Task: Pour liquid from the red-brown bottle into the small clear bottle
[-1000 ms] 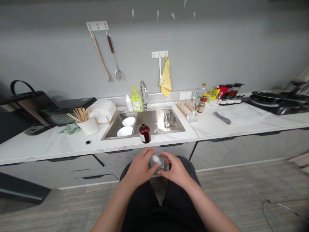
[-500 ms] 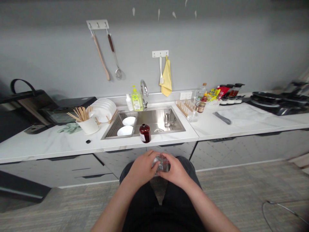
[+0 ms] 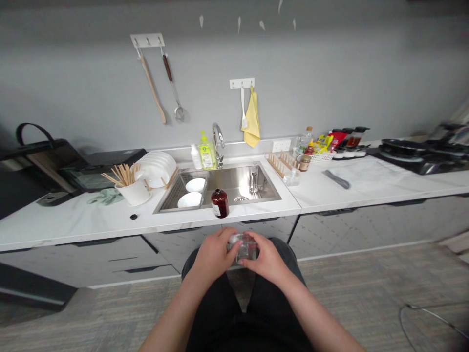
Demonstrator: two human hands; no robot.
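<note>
Both hands meet on a small clear jar [image 3: 246,248] held in front of the worktop [image 3: 110,220], below the brown bottle [image 3: 220,203]. Left hand [image 3: 213,255] fingers curl over its top; right hand [image 3: 268,260] fingers grip its side.

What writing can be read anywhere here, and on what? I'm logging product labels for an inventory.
No text can be read.
Brown bottle by the sink: white label, print too small.
Yellow-green soap bottle beside the faucet: label blurred.
Packets in the white basket: colours only, no legible words.
Small clear container held by left hand and right hand: no marking visible.
</note>
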